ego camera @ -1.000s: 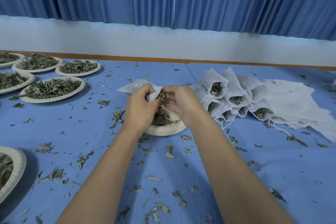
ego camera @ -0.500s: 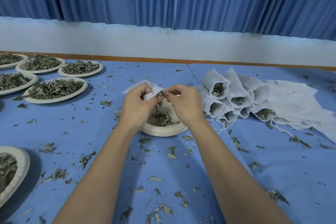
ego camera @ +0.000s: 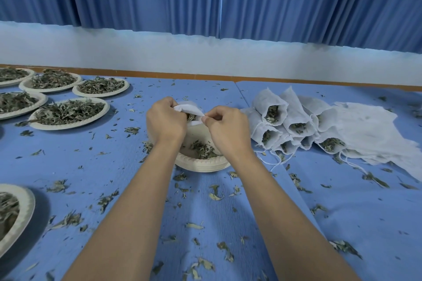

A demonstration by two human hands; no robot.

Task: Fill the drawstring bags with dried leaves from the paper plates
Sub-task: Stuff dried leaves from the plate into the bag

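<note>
Change over the last 1 s: both hands have risen off the leaf pile and drawn slightly apart. The drawstring bag (ego camera: 188,107) now hangs stretched between them, with its mouth toward the camera and some leaf visible inside.

Judgement: a stuffing stroke has ended and the mouth is being reopened or checked. This bag is part-filled, not finished.

Left hand (ego camera: 165,122): fingers curled, gripping the bag's left rim, back of the hand toward the camera.

Right hand (ego camera: 227,129): fingers curled, thumb and forefinger pinching the right rim. Both forearms are extended and the wrists about level.

Directly below both hands is a paper plate (ego camera: 201,165) with a small remnant of dried leaves (ego camera: 203,151) under the right wrist.

Filled bags (ego camera: 277,118) are stacked right of the right hand. Full plates (ego camera: 70,113) lie well left of the left hand.
</note>
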